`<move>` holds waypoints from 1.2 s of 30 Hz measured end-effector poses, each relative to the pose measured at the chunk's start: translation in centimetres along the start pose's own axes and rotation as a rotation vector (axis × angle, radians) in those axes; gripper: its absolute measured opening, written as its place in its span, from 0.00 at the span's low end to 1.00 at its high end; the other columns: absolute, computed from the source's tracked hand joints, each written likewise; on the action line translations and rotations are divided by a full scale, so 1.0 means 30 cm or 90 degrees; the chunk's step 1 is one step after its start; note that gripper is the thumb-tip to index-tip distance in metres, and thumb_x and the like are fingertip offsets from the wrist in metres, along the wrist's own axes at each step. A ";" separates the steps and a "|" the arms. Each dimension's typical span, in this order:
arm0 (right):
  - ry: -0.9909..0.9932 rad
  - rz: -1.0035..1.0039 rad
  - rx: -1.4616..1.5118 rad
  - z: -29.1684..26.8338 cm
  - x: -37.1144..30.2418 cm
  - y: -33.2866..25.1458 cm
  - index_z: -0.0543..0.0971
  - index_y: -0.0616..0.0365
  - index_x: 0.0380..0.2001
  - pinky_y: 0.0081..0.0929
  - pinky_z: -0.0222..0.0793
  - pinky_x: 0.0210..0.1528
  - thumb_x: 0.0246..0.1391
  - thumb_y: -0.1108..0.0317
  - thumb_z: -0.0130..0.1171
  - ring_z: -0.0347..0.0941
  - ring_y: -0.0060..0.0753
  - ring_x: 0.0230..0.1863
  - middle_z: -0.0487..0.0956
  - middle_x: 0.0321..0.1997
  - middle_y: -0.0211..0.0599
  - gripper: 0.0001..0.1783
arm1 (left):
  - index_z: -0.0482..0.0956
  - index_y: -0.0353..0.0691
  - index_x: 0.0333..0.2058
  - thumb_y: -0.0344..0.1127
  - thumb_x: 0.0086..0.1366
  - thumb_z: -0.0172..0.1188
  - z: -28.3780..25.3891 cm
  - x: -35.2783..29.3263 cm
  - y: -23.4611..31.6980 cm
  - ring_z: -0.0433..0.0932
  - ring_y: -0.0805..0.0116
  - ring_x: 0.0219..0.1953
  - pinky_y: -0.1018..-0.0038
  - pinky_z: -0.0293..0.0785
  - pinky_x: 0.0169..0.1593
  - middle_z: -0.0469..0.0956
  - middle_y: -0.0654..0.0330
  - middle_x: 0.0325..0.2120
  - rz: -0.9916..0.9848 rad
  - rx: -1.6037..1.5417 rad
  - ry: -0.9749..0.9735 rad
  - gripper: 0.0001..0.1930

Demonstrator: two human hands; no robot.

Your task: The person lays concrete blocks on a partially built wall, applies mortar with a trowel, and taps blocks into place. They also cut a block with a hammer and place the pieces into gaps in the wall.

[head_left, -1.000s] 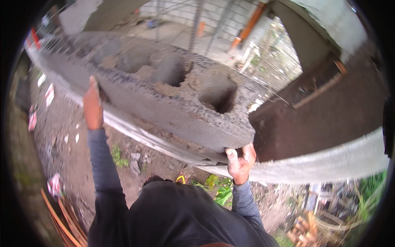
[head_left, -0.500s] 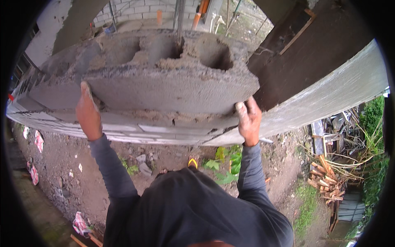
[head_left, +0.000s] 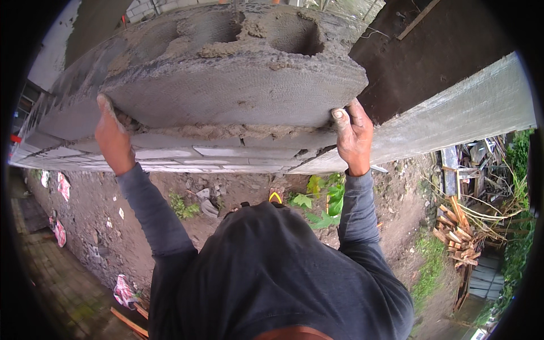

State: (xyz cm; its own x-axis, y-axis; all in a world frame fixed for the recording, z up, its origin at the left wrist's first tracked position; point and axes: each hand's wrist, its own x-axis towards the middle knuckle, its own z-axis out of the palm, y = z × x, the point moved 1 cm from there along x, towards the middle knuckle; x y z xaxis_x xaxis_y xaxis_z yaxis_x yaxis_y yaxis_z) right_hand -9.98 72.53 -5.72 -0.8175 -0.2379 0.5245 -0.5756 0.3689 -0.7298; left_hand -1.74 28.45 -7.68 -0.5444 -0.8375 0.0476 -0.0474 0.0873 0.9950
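A grey hollow concrete block (head_left: 238, 97) sits on top of the block wall (head_left: 221, 152), with open cores on its upper side. My left hand (head_left: 115, 136) grips its left end, thumb up on the face and the other fingers mostly hidden in the gap there. At the lower right corner my right hand (head_left: 355, 136) holds the block, thumb against the face and fingers curled round the end. Rough wet-looking mortar (head_left: 243, 132) fills the joint beneath it and sticks out unevenly. Both hands are dusted with grey.
A dark brown panel (head_left: 408, 68) and a smooth grey concrete beam (head_left: 453, 107) adjoin the wall on the right. Below lie bare soil with leafy plants (head_left: 326, 218), a wood pile (head_left: 453, 235) at right and scattered wrappers (head_left: 63, 186) at left.
My view has tilted, so the wall and block sit higher in the picture and the upright rod has left it. Both hands keep their hold on the block's ends.
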 end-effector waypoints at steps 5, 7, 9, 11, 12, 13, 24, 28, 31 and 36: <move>-0.026 0.027 -0.025 -0.041 0.013 0.033 0.77 0.67 0.45 0.20 0.64 0.44 0.65 0.56 0.61 0.65 0.20 0.39 0.74 0.38 0.29 0.21 | 0.82 0.25 0.40 0.63 0.73 0.50 0.027 -0.027 0.009 0.72 0.71 0.31 0.71 0.72 0.37 0.78 0.57 0.29 0.113 -0.025 0.059 0.36; -0.032 0.032 -0.056 -0.051 0.012 0.056 0.77 0.67 0.43 0.20 0.63 0.41 0.66 0.56 0.61 0.63 0.19 0.37 0.72 0.36 0.27 0.20 | 0.81 0.24 0.38 0.63 0.74 0.48 0.048 -0.020 0.018 0.72 0.70 0.30 0.71 0.71 0.37 0.78 0.58 0.28 0.095 -0.072 0.092 0.37; -0.025 0.020 -0.084 -0.031 0.006 0.055 0.76 0.67 0.41 0.20 0.61 0.39 0.66 0.56 0.60 0.61 0.19 0.36 0.70 0.34 0.26 0.20 | 0.81 0.24 0.36 0.62 0.74 0.48 0.042 0.007 0.020 0.71 0.70 0.29 0.70 0.70 0.35 0.78 0.58 0.27 0.103 -0.041 0.098 0.37; -0.022 0.019 0.001 0.017 0.016 0.010 0.77 0.67 0.45 0.20 0.64 0.43 0.67 0.58 0.59 0.64 0.19 0.39 0.74 0.37 0.27 0.19 | 0.81 0.25 0.34 0.61 0.75 0.47 -0.045 0.021 0.002 0.70 0.70 0.27 0.69 0.68 0.33 0.77 0.59 0.24 0.137 0.086 0.112 0.36; -0.011 0.013 0.021 0.034 0.022 -0.032 0.77 0.68 0.49 0.20 0.65 0.47 0.67 0.60 0.57 0.67 0.20 0.43 0.77 0.41 0.29 0.19 | 0.77 0.26 0.46 0.57 0.77 0.46 -0.084 0.020 -0.006 0.75 0.67 0.31 0.68 0.73 0.39 0.80 0.55 0.31 0.178 0.225 0.088 0.32; -0.013 0.028 0.029 0.035 -0.001 -0.021 0.77 0.68 0.52 0.20 0.66 0.49 0.68 0.62 0.56 0.68 0.20 0.45 0.79 0.45 0.31 0.19 | 0.76 0.26 0.50 0.55 0.77 0.45 -0.115 0.012 -0.003 0.77 0.65 0.33 0.67 0.75 0.42 0.81 0.53 0.33 0.165 0.302 0.082 0.31; -0.177 -0.230 0.089 0.212 -0.265 -0.436 0.76 0.64 0.38 0.31 0.72 0.33 0.66 0.49 0.55 0.74 0.35 0.30 0.77 0.28 0.43 0.23 | 0.81 0.34 0.51 0.60 0.71 0.52 -0.361 -0.258 -0.256 0.84 0.61 0.39 0.65 0.79 0.45 0.86 0.46 0.39 0.034 0.116 0.094 0.31; -0.309 -0.308 0.140 0.452 -0.116 -0.496 0.79 0.65 0.40 0.33 0.75 0.32 0.60 0.57 0.64 0.79 0.39 0.32 0.82 0.35 0.48 0.19 | 0.84 0.40 0.48 0.64 0.70 0.48 -0.394 -0.257 -0.676 0.81 0.41 0.43 0.54 0.74 0.50 0.83 0.42 0.36 -0.146 0.326 -0.078 0.31; -0.419 -0.455 0.146 0.577 0.036 -0.740 0.82 0.63 0.40 0.32 0.77 0.34 0.54 0.65 0.68 0.81 0.43 0.33 0.82 0.37 0.45 0.14 | 0.82 0.54 0.52 0.50 0.71 0.53 -0.711 -0.431 -1.514 0.83 0.48 0.35 0.54 0.79 0.33 0.84 0.48 0.32 0.122 0.400 -0.043 0.17; -0.115 -0.536 0.076 0.591 0.200 -1.112 0.82 0.66 0.41 0.29 0.79 0.40 0.58 0.62 0.67 0.83 0.39 0.37 0.85 0.37 0.46 0.16 | 0.73 0.53 0.61 0.48 0.69 0.51 -1.218 -1.512 -1.792 0.79 0.42 0.52 0.51 0.76 0.54 0.76 0.42 0.55 -0.473 0.769 -0.582 0.23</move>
State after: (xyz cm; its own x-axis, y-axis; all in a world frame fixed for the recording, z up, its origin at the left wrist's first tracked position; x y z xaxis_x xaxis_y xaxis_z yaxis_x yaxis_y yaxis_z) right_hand 3.97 42.87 14.00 -0.1035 -0.5315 0.8407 -0.9803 -0.0884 -0.1766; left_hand 56.10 42.03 -60.15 -0.3630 -0.3574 -0.8605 -0.8309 0.5420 0.1254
